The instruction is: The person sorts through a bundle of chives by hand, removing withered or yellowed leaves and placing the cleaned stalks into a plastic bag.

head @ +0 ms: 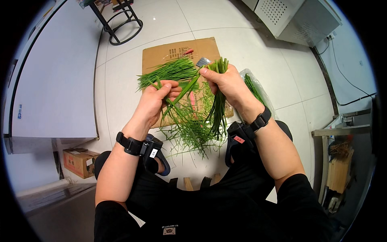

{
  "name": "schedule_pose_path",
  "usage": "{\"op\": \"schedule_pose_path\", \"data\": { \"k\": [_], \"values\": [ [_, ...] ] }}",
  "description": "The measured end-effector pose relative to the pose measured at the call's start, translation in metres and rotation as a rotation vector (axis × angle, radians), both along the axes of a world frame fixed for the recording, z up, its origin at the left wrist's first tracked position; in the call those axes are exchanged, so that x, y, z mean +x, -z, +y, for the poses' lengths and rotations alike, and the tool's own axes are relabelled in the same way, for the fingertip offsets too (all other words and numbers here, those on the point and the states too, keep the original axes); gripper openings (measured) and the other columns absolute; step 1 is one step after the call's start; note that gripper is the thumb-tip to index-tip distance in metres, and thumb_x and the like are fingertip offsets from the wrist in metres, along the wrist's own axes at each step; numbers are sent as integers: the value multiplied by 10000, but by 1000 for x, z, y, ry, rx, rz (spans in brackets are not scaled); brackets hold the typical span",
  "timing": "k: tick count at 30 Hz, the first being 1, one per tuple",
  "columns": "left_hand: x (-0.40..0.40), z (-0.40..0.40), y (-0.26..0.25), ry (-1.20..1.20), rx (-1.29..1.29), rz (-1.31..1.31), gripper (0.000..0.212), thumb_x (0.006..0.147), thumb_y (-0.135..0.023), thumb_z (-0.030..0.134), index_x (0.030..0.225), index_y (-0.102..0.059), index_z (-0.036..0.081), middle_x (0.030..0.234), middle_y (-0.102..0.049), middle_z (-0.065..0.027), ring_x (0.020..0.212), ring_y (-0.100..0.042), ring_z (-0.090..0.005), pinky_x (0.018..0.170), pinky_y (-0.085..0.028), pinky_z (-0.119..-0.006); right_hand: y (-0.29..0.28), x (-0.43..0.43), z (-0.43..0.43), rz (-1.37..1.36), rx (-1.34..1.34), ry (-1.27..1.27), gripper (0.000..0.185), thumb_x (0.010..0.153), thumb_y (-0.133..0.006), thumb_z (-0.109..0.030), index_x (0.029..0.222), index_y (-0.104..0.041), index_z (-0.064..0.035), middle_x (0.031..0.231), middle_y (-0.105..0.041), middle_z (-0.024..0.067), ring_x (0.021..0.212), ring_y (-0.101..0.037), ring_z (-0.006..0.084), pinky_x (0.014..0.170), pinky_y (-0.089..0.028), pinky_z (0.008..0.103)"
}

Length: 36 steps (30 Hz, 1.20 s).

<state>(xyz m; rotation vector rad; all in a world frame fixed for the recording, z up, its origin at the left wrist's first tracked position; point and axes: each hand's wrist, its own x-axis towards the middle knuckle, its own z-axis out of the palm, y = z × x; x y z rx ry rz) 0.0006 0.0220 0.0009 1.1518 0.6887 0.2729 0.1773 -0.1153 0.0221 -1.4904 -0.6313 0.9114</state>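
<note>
My right hand is closed around a bunch of garlic chives, cut ends up and dark leaves hanging down. A few loose chive leaves slant from its thumb and fingertips towards my left hand, which pinches several thin stalks between thumb and fingers. Past my hands, a pile of chives lies on a flattened cardboard sheet. Loose trimmings are scattered over the sheet's near edge and the floor. Right of the sheet, a clear plastic bag contains more chives.
A flat grey metal piece and a red scrap lie on the cardboard. A white cabinet-like appliance stands left, above a small carton. A black-legged stool stands far left. Wooden shelving is at right.
</note>
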Motion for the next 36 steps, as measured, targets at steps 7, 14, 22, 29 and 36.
{"op": "schedule_pose_path", "data": {
  "k": [7,14,22,29,36],
  "values": [
    [-10,23,17,-175,255,41,182,976,-493,149,1041,-585,6,807,-602,-24,657,-522,-83,610,-458,-238,-5,12,-4,-48,152,134,168,881,-652,-209,824,-599,-60,577,-494,-26,488,-440,77,473,-359,240],
    [-22,54,2,-365,1048,380,167,942,-481,122,1009,-612,43,758,-641,-79,648,-590,-183,632,-471,-325,-6,28,-8,-171,153,214,155,906,-627,-192,892,-609,-39,591,-486,-30,484,-437,66,465,-378,242],
    [-19,59,-2,-201,668,136,225,884,-570,170,1084,-599,73,760,-569,29,587,-412,-40,504,-320,-191,-3,15,-6,-207,164,39,143,876,-657,-138,797,-593,-37,606,-488,-56,528,-420,41,467,-343,235],
    [1,2,-26,136,139,-77,327,826,-487,1,1146,-521,58,1108,-600,-79,612,-455,-39,464,-307,-150,-4,-6,-3,-85,104,-111,122,875,-658,-138,821,-614,-38,613,-519,-44,513,-453,44,457,-365,219],
    [8,-9,-22,127,464,-114,234,890,-630,152,1097,-650,45,931,-658,18,610,-451,-10,503,-340,-167,-8,-19,-3,-54,31,-336,161,883,-654,-187,818,-598,-51,632,-515,-38,526,-466,56,456,-377,227]
  ]
}}
